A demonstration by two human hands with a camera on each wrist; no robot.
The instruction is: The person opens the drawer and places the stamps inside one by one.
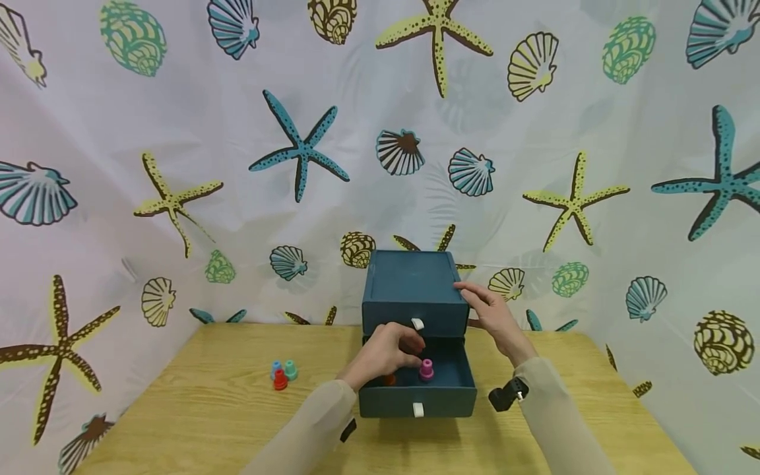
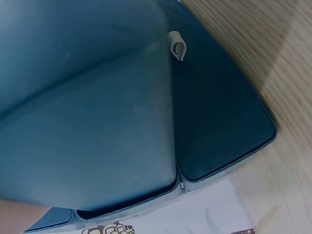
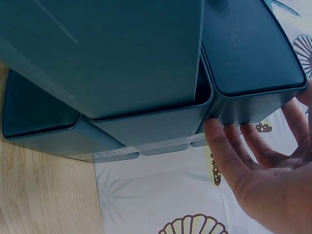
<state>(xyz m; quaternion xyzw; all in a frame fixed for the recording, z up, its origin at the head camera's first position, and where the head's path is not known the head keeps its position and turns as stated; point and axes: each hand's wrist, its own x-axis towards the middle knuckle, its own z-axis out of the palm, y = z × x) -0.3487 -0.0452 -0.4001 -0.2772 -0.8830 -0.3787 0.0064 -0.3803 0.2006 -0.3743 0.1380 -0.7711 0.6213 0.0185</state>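
Observation:
A dark blue drawer cabinet [image 1: 418, 274] stands on the table with its lower drawer [image 1: 418, 402] pulled out. Over that drawer is my left hand [image 1: 382, 353], fingers bent, thumb tip close beside a pink peg [image 1: 426, 371] standing upright inside. Nothing shows between its thumb and forefinger. Partly under the hand lies an orange-red peg [image 1: 389, 380]. In the left wrist view the drawer's wall [image 2: 97, 141] hides most of the left hand [image 2: 22, 215]. My right hand [image 1: 495, 316] rests against the cabinet's right side near the top, its fingertips [image 3: 210, 124] spread on the wall.
On the wooden table [image 1: 237, 422], left of the cabinet, a blue peg [image 1: 276, 368], a green peg [image 1: 291, 369] and a red peg [image 1: 280, 380] stand close together. White tabs [image 1: 418, 324] serve as drawer pulls. A patterned curtain [image 1: 356, 218] hangs right behind the table.

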